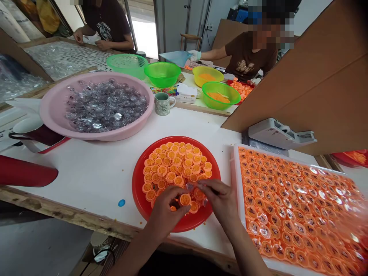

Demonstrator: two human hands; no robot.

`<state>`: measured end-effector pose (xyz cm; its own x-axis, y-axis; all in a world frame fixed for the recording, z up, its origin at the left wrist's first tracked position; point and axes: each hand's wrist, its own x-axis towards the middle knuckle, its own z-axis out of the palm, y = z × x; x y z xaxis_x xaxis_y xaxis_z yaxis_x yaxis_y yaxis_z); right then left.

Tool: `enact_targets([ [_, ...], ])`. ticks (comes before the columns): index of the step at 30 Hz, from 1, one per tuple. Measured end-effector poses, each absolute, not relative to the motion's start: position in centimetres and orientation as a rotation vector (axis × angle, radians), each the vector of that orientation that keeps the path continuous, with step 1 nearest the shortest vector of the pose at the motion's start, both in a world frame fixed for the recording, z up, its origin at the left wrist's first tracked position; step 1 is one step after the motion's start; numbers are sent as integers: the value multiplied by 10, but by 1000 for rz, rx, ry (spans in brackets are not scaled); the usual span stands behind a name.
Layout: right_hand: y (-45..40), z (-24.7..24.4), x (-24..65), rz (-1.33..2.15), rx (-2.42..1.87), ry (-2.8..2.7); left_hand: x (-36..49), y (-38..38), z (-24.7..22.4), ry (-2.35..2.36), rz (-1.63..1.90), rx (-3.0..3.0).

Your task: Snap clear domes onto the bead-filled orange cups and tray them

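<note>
My left hand (168, 209) is closed on a small round orange piece (185, 199), held between thumb and fingers over the near part of a red plate (137, 191). Many similar orange pieces (172, 159) cover that plate. Just right of it, my right hand (220, 195) pinches a small clear plastic piece (190, 186), with its fingertips close to the left hand. At the right, a white tray (238, 184) holds rows of orange pieces with dark prints under shiny clear covers.
A pink basin (126, 134) of clear plastic pieces stands at left, beside a mug (162, 104). A red cylinder (28, 171) lies at the left edge. Cardboard (310, 84) rises at right. Two people sit beyond, near green bowls (162, 74).
</note>
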<state>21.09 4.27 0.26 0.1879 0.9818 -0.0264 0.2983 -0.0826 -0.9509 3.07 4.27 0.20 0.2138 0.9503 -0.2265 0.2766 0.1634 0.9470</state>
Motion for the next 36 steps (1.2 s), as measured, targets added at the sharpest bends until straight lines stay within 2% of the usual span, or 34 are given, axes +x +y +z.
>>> enact_targets([
  [3, 19, 4, 217, 1364, -1416, -897, 37, 43, 6, 1290, 672, 1307],
  [8, -5, 12, 225, 1601, -1168, -581, 51, 41, 4, 1160, 646, 1238],
  [14, -10, 15, 225, 1542, -1158, -550, 60, 37, -7, 1079, 600, 1131],
  [25, -12, 2, 232, 1425, -1313, -590, 61, 34, 12, 1001, 593, 720],
  [36, -12, 9, 237, 1469, -1181, -613, 57, 39, 18, 999, 579, 643],
])
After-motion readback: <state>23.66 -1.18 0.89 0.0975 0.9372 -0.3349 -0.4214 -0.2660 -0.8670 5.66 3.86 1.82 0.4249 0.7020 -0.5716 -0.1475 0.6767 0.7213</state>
